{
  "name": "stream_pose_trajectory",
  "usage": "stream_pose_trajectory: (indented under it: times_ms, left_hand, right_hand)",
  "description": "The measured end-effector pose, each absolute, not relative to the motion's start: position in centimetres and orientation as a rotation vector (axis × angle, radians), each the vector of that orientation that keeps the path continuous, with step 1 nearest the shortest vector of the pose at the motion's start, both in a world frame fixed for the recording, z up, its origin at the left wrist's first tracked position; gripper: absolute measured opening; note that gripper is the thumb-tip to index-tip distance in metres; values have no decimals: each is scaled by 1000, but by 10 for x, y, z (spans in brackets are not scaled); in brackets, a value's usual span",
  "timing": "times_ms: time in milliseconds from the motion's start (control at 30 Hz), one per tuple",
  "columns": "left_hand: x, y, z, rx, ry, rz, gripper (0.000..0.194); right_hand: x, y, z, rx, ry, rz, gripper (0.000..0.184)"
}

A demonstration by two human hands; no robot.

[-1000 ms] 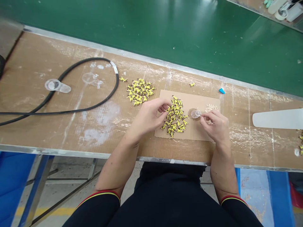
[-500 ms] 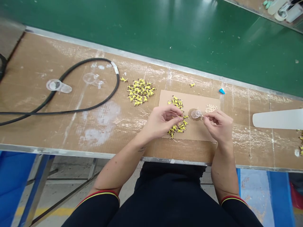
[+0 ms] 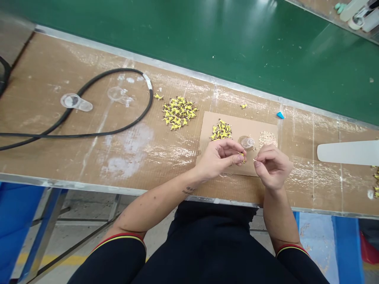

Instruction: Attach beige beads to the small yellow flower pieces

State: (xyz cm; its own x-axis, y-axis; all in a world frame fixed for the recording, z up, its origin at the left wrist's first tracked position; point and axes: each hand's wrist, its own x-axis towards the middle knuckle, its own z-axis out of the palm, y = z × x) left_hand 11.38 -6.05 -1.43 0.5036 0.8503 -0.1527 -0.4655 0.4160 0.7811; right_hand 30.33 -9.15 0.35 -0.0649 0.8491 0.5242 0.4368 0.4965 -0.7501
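My left hand (image 3: pixel 220 157) is closed in a pinch on a small yellow part (image 3: pixel 242 154) over a cardboard sheet (image 3: pixel 209 122). My right hand (image 3: pixel 271 165) is pinched beside it on something too small to name. Just beyond my fingers stands a small clear cup (image 3: pixel 246 142). A heap of yellow parts (image 3: pixel 220 130) lies on the cardboard, partly hidden by my left hand. A patch of tiny beige pieces (image 3: pixel 268 138) lies to the right of the cup.
A second heap of yellow parts (image 3: pixel 178 112) lies on the worn bench (image 3: pixel 89 157). A black hose (image 3: pixel 89 134) loops at the left by two clear plastic pieces (image 3: pixel 75 102). A green conveyor belt (image 3: pixel 207 35) runs behind. A white flat piece (image 3: pixel 346 153) and a blue bit (image 3: pixel 280 115) lie right.
My left hand left the yellow heap with one part and moved right and toward me. My right hand drew back from the clear cup to meet it.
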Motion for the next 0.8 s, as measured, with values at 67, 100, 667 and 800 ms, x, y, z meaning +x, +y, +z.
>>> stream_pose_trajectory:
  times_ms: [67, 100, 667, 800]
  left_hand:
    - [114, -61, -14, 755, 590, 886, 38]
    - [114, -61, -13, 757, 588, 882, 38]
    - [115, -66, -13, 885, 647, 924, 26]
    - [116, -68, -14, 898, 684, 910, 23]
  right_hand:
    - [302, -91, 4, -1130, -1698, 487, 9]
    - [302, -91, 4, -1134, -1698, 480, 9]
    - [298, -93, -1, -1132, -1648, 654, 9]
    - [295, -92, -3, -1103, -1649, 706, 9]
